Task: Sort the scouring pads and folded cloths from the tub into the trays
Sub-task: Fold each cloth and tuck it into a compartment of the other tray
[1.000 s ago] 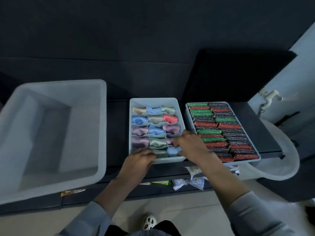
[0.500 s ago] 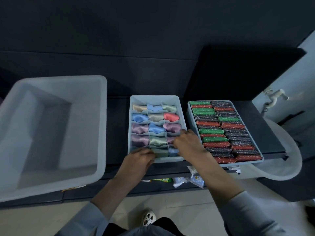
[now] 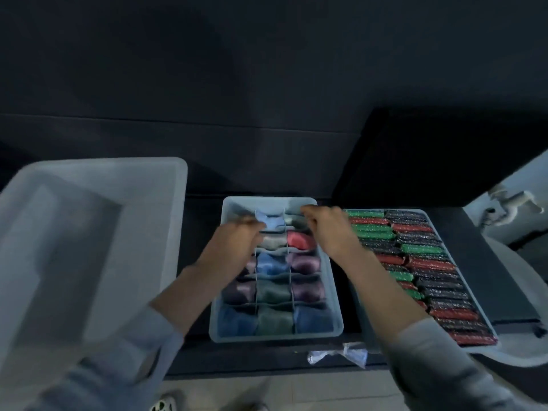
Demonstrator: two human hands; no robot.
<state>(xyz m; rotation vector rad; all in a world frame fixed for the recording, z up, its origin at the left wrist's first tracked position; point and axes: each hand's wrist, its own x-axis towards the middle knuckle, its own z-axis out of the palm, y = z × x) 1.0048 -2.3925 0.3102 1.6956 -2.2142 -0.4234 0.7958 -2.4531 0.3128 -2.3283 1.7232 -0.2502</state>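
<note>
A divided grey tray (image 3: 275,337) in the middle holds several rolled cloths (image 3: 271,266) in blue, purple, green and red. To its right a second tray (image 3: 456,262) is packed with rows of red, green and black scouring pads (image 3: 415,262). The big pale tub (image 3: 178,221) on the left shows only a bare inside. My left hand (image 3: 234,246) reaches over the cloth tray's far left cells, fingers bent down onto them. Over the far right cells my right hand (image 3: 332,232) is also bent down. Both are motion-blurred, so I cannot make out any grip.
A white basin (image 3: 522,280) with a tap (image 3: 510,203) stands at the right, past the pad tray. Crumpled clear wrappers (image 3: 341,355) lie at the counter's front edge. A dark wall rises behind the counter. A shoe (image 3: 163,406) shows on the floor below.
Both hands have moved from the cloth tray's near row to its far row. The view has moved closer over the trays.
</note>
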